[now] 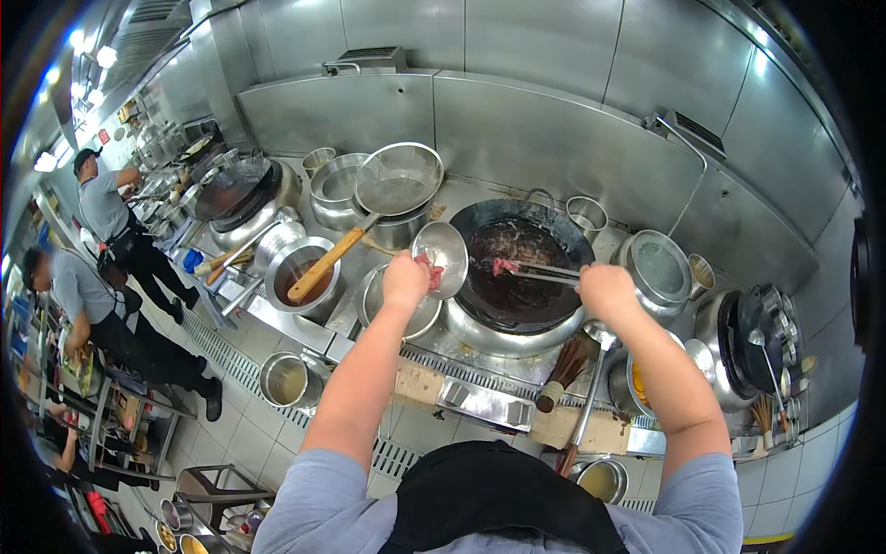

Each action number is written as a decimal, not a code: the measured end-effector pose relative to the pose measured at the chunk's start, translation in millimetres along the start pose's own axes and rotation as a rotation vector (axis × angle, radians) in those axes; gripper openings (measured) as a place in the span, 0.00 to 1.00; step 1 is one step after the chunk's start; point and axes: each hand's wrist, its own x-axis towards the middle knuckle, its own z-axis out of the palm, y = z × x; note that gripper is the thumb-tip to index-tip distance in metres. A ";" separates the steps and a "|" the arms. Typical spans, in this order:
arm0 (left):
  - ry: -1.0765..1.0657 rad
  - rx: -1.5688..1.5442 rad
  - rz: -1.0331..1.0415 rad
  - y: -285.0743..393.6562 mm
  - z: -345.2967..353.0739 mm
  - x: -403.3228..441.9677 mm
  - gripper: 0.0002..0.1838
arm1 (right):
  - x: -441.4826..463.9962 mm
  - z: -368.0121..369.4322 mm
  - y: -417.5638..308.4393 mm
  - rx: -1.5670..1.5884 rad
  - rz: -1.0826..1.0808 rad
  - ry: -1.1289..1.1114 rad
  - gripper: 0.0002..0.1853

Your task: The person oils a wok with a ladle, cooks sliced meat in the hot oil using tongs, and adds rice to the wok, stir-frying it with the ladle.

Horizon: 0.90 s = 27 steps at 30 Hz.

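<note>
My left hand (406, 280) is closed on the rim of a small metal bowl (447, 247), tilted toward the wok, with raw red meat pieces (430, 273) inside. My right hand (605, 290) grips long, slim metal tongs (546, 270). At their tip, a piece of red meat (503, 266) hangs over the big black wok (577, 242). Dark liquid, bubbling in the middle, fills the lower part of this wok. Below the bowl, a round strainer (423, 319) rests on a pot, partly hidden by my left forearm.
A wooden-handled strainer (399, 180) lies across pots on the left. In front of the wok are a bamboo brush (565, 369) and a long ladle (591, 388). Lidded pots (657, 266) stand at right. Two people (115, 217) work at far left; another is partly visible lower down.
</note>
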 end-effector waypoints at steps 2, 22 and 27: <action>0.006 -0.032 0.008 -2.9 0.0 -3.2 0.13 | -0.3 8.5 -2.3 0.037 0.066 -0.008 0.14; -0.072 -0.019 0.218 16.3 1.5 -4.4 0.10 | -43.9 -34.8 -4.9 0.241 -0.120 0.119 0.16; -0.029 -0.038 0.356 33.2 18.5 -5.2 0.11 | -48.8 -25.0 2.2 0.342 0.056 0.000 0.18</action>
